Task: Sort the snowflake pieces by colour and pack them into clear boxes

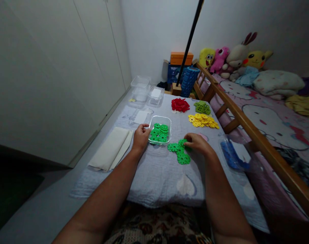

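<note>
The table [159, 179] spans the space before the person. Left of the tub [160, 119], a folded cloth [106, 149] lies seemingly out of the way. The tub sits between both arms, handy to each, green discs [159, 134] inside. Beyond its right side, a yellow pile [202, 120] and a red pile [180, 105] lie apart, presumably so colours don't mix. The left hand [141, 136] curls at its left rim, likely steadying it; whether it pinches, I can't tell. Right of it, the right hand [196, 143] has fingertips closed on loose discs [183, 158].

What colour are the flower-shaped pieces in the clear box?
The flower-shaped pieces in the clear box are green, as the head view shows best.
</note>
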A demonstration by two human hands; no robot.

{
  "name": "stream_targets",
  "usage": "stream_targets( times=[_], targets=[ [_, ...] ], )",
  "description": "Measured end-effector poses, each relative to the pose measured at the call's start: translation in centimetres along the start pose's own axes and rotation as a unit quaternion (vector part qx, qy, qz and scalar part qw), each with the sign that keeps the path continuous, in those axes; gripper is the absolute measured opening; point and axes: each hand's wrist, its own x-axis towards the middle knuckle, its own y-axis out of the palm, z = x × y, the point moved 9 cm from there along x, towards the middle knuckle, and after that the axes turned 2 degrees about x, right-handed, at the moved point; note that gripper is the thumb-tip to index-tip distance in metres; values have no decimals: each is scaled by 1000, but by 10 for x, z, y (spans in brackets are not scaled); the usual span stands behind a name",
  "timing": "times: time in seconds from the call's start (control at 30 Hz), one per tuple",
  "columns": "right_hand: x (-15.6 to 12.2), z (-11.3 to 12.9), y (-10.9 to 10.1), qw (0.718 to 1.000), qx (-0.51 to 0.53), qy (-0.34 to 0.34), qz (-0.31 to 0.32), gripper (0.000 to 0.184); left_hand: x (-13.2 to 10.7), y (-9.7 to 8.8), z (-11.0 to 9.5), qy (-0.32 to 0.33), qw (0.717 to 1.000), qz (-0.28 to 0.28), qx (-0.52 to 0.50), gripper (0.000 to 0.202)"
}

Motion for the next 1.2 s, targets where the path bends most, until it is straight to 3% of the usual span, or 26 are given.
stream_targets(
  times=[0.3,0.5,0.63,0.83,1.0,1.2],
  targets=[
    [-5,9,-24,997,41,-13,-59,11,-1,0,-3,1,1000,-1,-5,32],
    [8,52,-31,985,128,-76,-82,16,-2,0,-4,-2,1000,-1,9,33],
    [26,91,-18,985,115,-103,-78,11,-1,0,-2,1,1000,-2,6,32],
    [47,131,10,991,-65,-104,-60,17,1,2,1,-1,1000,5,-1,33],
    [60,147,26,980,-163,-101,-53,24,-1,1,-2,-1,1000,2,6,31],
    [64,144,28,981,-153,-96,-65,25,-1,1,-2,-6,1000,1,-1,31]
  ],
)
